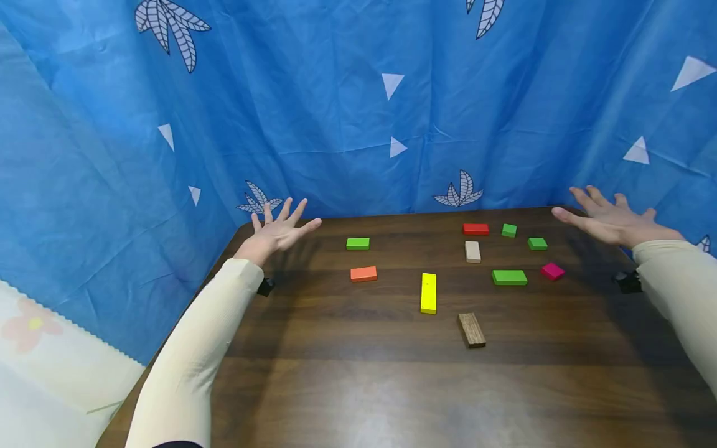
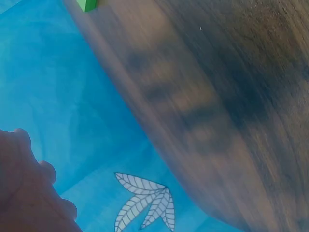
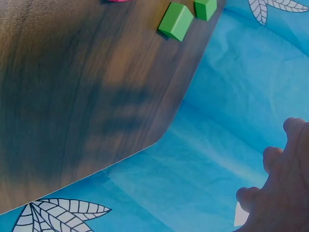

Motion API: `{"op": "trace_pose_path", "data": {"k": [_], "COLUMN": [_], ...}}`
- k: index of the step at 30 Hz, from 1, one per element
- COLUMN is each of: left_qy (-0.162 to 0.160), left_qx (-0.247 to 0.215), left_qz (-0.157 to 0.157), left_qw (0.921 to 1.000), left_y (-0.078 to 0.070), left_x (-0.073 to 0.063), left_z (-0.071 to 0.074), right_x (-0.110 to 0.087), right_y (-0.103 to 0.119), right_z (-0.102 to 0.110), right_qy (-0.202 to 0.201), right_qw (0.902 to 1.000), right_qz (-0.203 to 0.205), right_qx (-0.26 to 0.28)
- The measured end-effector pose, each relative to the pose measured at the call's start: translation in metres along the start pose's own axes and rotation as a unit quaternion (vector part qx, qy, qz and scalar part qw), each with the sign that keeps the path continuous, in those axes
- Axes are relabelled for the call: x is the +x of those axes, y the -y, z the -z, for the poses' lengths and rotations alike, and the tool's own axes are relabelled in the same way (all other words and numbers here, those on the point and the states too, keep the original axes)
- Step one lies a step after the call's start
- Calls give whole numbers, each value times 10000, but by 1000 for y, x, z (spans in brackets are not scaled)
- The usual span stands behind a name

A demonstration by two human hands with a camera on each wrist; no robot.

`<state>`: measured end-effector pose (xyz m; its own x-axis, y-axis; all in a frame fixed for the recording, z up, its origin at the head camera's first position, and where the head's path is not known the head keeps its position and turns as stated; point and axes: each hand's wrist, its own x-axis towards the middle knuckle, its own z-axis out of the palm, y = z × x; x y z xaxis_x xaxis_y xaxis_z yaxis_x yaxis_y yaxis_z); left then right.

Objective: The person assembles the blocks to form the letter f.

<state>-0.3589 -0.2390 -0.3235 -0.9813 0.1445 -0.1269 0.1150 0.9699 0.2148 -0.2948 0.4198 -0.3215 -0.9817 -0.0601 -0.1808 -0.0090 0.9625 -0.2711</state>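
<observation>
Fingers spread, my left hand [image 1: 274,236] hovers over the far left of the table and holds nothing. Nearest to it are a lime green block [image 1: 358,244] and an orange block [image 1: 363,274]. My right hand [image 1: 613,221] is raised over the far right corner, fingers apart, also holding nothing. Close to it lie two small green blocks, one [image 1: 538,244] nearer and one [image 1: 508,231] farther back, and a magenta block [image 1: 552,271]. In the right wrist view a green block [image 3: 176,21] sits near the table edge.
On the dark wooden table [image 1: 336,373] also lie a red block [image 1: 475,229], a white block [image 1: 473,252], a longer green block [image 1: 510,277], a yellow block [image 1: 428,294] and a brown wooden block [image 1: 472,330]. A blue curtain [image 1: 336,112] hangs behind the far edge.
</observation>
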Motion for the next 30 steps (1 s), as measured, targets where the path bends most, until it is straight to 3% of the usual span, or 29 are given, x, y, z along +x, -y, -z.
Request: {"op": "trace_pose_path", "data": {"k": [17, 23, 30], "left_qy": [-114, -70, -244], "left_qx": [-339, -398, -648], "left_qz": [-305, -507, -810], "left_qw": [9989, 9979, 9943], "left_y": [10, 4, -5], "left_x": [-1, -1, 1], "left_z": [-11, -22, -33], "right_x": [-6, -13, -18], "right_y": [19, 28, 45], "right_z": [-3, -9, -17], "right_qy": [-198, -348, -499], "right_qw": [9994, 9984, 9971], "right_qz": [270, 447, 576], "right_qx": [-56, -90, -20]}}
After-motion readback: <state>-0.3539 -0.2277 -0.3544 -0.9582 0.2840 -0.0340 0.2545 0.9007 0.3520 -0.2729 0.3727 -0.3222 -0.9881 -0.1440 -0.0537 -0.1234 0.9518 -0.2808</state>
